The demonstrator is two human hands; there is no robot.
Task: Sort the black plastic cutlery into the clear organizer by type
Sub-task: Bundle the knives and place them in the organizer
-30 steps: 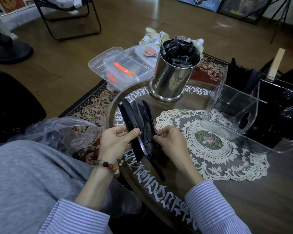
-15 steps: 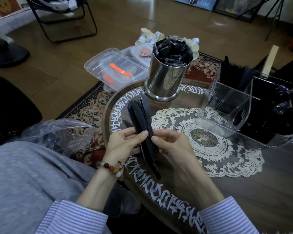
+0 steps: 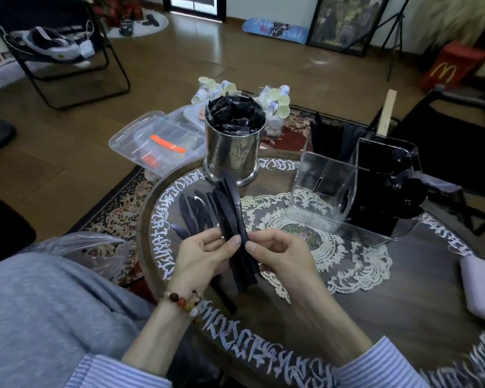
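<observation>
Black plastic cutlery, a bundle of flat knives (image 3: 231, 219), gathered upright-tilted above round dark wooden worktop (image 3: 375, 298) with white script round its rim; blade tips toward 12 o'clock, handle ends toward 6 o'clock. Held between both hands at bundle's lower half. Left hand (image 3: 202, 256) at 9 o'clock side of bundle, fingers curled round it, thumb pressed on front face. Right hand (image 3: 277, 256) at 3 o'clock side, fingers pinching bundle's edge, thumb tip just beside left thumb tip. Beaded bracelet (image 3: 185, 302) on left wrist; blue-striped sleeves on both forearms.

More loose black plastic knives (image 3: 192, 211) flat on worktop, at 10 o'clock from held bundle. Clear acrylic organizer with compartments (image 3: 319, 191) on worktop at 2 o'clock from hands, near compartment see-through, far and right compartments dark with black cutlery; exact types there not told apart. White lace doily (image 3: 356, 264) under organizer's near corner and beside right hand. Shiny metal cylinder canister (image 3: 231, 152) at 12 o'clock, stuffed with black plastic wrappers. Clear lidded plastic box with orange item inside (image 3: 154, 144) on floor rug at 11 o'clock. Crumpled clear plastic bag (image 3: 95, 247) at 9 o'clock, against grey-clad knee.
</observation>
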